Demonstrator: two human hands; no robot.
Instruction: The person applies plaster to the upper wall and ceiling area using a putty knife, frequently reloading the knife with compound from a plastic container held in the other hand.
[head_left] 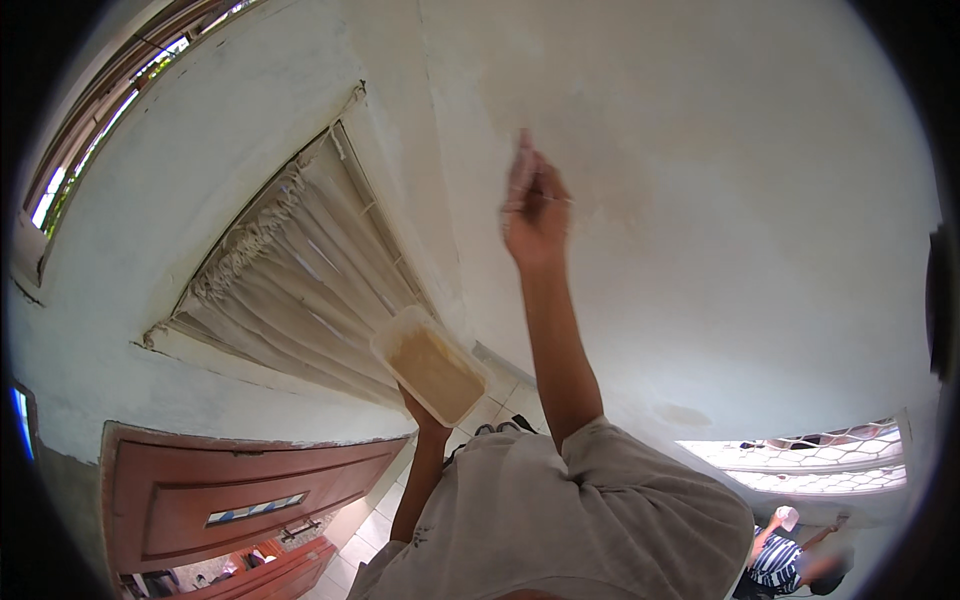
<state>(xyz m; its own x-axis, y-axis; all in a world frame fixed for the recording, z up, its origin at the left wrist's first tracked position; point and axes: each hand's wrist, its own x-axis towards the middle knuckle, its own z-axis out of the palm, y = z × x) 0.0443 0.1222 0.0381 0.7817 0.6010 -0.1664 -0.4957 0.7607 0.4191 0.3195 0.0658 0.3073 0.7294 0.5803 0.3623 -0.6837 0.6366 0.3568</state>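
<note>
So, right hand (537, 205): up in front of the pale wall (720, 200), fingers bunched and the top one pointing upward. It's pretty blurry, so I can't tell if anything's pinched in there, or whether the fingertips actually touch the surface.
Left hand (428, 412): gripping the tub from underneath, with most of the fingers hidden behind it.
Tub (462, 392): whitish, rectangular, rounded corners, kinda tilted, low and just left of centre. It sits between the curtain and the person's shirt (560, 510), with tan stuff (430, 362) inside.
Wall finish: patchy, with tan-ish smudges around the raised hand and a small darker blotch (683, 413) lower down.
Curtain (300, 240): off-white, gathered along a cord, over an opening left of the tub.
Door (250, 490): reddish brown with a narrow patterned pane (257, 509), bottom left. Light floor tiles (375, 528) next to it.
Other person (778, 560): bottom right, striped top, one hand on something whitish (787, 517), below a window with a white lattice grille (820, 460).
</note>
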